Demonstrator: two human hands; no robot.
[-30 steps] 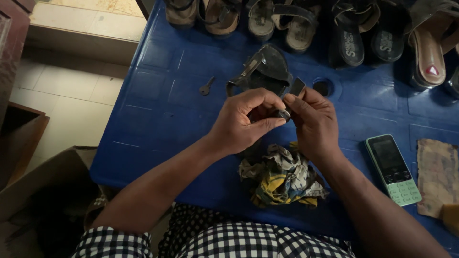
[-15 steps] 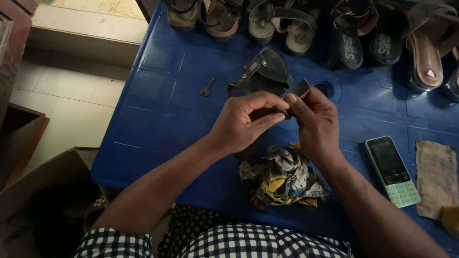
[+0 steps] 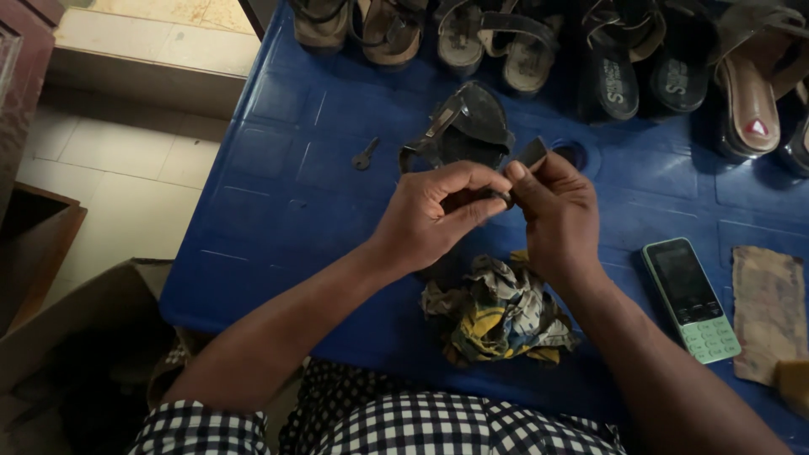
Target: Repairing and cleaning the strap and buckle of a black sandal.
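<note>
At the far left lies a tiled floor (image 3: pixel 126 160), with a brown cardboard box (image 3: pixel 76 320) low down beside the blue tabletop (image 3: pixel 278 211). On the tabletop's left part a small dark key (image 3: pixel 365 155) lies alone, well apart from everything else.

Toward the middle, the left hand (image 3: pixel 430 215) is raised over the tabletop with its fingers curled in; thumb and forefinger are pressed together on a small dark strap piece (image 3: pixel 533 154), though how much of it they hold is hidden. Just behind the hand sits a dark sandal (image 3: pixel 468 122), tilted on its side, its strap toward the left. Below both hands, near the tabletop's front edge, lies a crumpled patterned cloth (image 3: pixel 497 312) in grey, yellow and dark tones.

The right hand (image 3: pixel 558 211) meets the left one, fingertips touching, and pinches the same strap piece, whose flat grey end sticks up above the fingers. Just beyond it is a round hole (image 3: pixel 573 153) in the tabletop.

Along the far edge runs a row of sandals (image 3: pixel 506 42), brown to the left, black further right, and one with a tan insole at the far right. To the right of the right forearm lies a pale green keypad phone (image 3: pixel 693 299), face up, and beside it a worn brown scrap of leather (image 3: pixel 768 307).
</note>
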